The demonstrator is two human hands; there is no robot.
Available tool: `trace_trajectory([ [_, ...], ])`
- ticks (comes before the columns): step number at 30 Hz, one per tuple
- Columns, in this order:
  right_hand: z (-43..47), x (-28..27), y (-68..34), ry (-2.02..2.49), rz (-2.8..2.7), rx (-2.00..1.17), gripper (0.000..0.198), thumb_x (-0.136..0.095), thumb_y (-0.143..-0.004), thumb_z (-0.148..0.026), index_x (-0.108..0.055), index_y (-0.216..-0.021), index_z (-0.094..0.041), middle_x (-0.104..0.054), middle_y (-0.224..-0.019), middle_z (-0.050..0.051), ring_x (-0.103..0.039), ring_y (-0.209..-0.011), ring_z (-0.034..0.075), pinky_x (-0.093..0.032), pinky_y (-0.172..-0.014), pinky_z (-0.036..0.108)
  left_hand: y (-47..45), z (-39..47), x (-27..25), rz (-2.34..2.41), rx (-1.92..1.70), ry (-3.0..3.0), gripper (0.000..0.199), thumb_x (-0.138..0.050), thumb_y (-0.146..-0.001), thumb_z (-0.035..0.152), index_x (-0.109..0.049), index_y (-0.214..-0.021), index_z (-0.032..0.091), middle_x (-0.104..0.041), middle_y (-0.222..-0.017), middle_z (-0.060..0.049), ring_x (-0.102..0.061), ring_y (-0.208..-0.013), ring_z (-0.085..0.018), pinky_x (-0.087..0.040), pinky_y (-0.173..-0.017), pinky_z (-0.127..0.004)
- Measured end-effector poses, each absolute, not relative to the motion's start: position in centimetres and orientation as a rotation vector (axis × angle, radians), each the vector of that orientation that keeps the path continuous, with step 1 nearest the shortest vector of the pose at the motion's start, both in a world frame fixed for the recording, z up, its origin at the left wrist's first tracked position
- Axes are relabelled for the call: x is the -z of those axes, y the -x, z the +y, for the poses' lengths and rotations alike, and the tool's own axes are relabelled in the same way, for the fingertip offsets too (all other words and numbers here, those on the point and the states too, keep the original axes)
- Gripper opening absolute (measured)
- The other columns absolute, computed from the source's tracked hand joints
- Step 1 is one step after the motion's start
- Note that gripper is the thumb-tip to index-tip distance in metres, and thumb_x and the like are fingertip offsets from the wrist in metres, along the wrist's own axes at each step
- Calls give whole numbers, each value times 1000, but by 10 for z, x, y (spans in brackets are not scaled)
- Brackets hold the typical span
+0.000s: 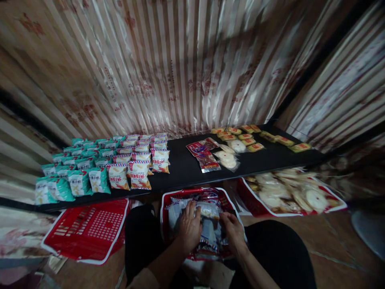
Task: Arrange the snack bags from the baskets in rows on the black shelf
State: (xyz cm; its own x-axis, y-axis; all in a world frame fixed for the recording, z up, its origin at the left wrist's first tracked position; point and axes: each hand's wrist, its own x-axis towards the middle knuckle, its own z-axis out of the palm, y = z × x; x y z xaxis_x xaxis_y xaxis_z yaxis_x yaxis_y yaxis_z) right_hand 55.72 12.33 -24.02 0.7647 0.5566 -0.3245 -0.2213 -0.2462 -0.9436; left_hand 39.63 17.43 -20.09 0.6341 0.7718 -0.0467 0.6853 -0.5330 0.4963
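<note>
Between my knees stands a red basket with a white rim (pixel 165 218), filled with small snack packets. My left hand (pixel 191 225) lies on them with its fingers stretched out, touching a pale packet (pixel 208 209). At the basket's right side my right hand (pixel 232 228) has its fingers curled together down among the packets; what they hold is hidden. Dark red packets (pixel 209 194) lie at the back of the same basket. On the black shelf (pixel 180 170) just beyond, two red-and-purple packets (pixel 204 154) lie flat.
Rows of teal packets (pixel 80 181) and white-and-orange packets (pixel 140 174) stand on the shelf's left. White round packaged snacks (pixel 227 158) and yellow packets (pixel 255 147) lie on its right. A red basket (pixel 90 228) sits lower left; another basket (pixel 255 204) holds pale packaged snacks.
</note>
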Motion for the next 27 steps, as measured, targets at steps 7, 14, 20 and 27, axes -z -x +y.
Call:
trace_trajectory([
  [7, 114, 203, -547, 1589, -210, -903, 39, -74, -51, -46, -54, -69, -19, -47, -44, -7, -41, -39, 8, -29, -38, 20, -390, 172, 199, 1230, -162, -2263, 52, -49, -81, 18, -42, -132, 20, -30, -148, -11, -34, -133, -28, -38, -105, -41],
  [14, 113, 178, -535, 1656, -302, -920, 42, -67, -59, -54, -54, -76, -18, -52, -54, -5, -45, -45, 9, -32, -43, 20, -375, 178, 193, 1126, -444, -1930, 31, -46, -83, 15, -57, -112, 17, -57, -123, -10, -49, -119, -21, -36, -106, -38],
  [20, 114, 181, -530, 1723, -258, -792, 49, -54, -68, -60, -57, -93, -18, -54, -63, -4, -50, -52, 11, -40, -47, 22, -368, 186, 201, 1276, -538, -1674, 30, -45, -86, 25, -55, -113, 14, -65, -107, -10, -66, -85, -19, -52, -81, -34],
  [27, 114, 194, -527, 1762, -575, -770, 49, -56, -72, -51, -59, -105, -15, -65, -87, 6, -61, -77, 20, -50, -67, 32, -364, 191, 201, 1326, -576, -1503, 36, -41, -89, 35, -53, -114, 12, -68, -93, -8, -67, -65, -14, -52, -56, -23],
])
